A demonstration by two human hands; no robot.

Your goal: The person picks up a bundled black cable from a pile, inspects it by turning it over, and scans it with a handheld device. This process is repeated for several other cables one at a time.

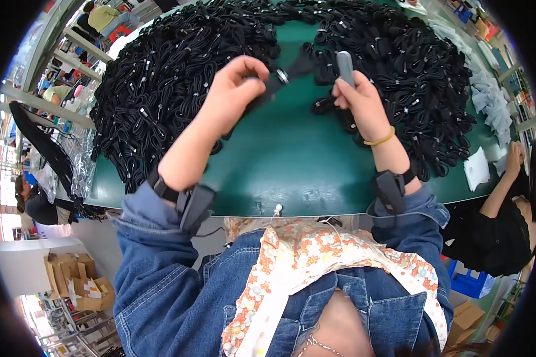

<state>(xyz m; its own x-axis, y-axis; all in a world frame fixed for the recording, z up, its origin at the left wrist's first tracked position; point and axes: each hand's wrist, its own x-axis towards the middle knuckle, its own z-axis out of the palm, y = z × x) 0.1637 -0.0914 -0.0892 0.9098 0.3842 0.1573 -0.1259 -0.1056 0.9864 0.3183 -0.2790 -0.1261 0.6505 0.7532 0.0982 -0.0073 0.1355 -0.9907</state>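
Note:
My left hand (239, 86) is raised over the table with its fingers curled in. At its fingertips is a motion-blurred black cable bundle (299, 66) with a shiny light band near the hand. My right hand (360, 98) grips a grey, flat bar-shaped tool with a rounded end (344, 63); its lower part is hidden in the fingers, so its exact kind does not show. Around both hands lies a wide heap of coiled black cables (178, 77), some with pale metal ends.
The green table (274, 172) has its near edge at my waist. White plastic bags (491, 98) and a white packet (476, 169) lie at the right. A black cable hank (39, 140) hangs at left. Co-workers sit nearby; a person's arm (506, 178) rests at the right edge.

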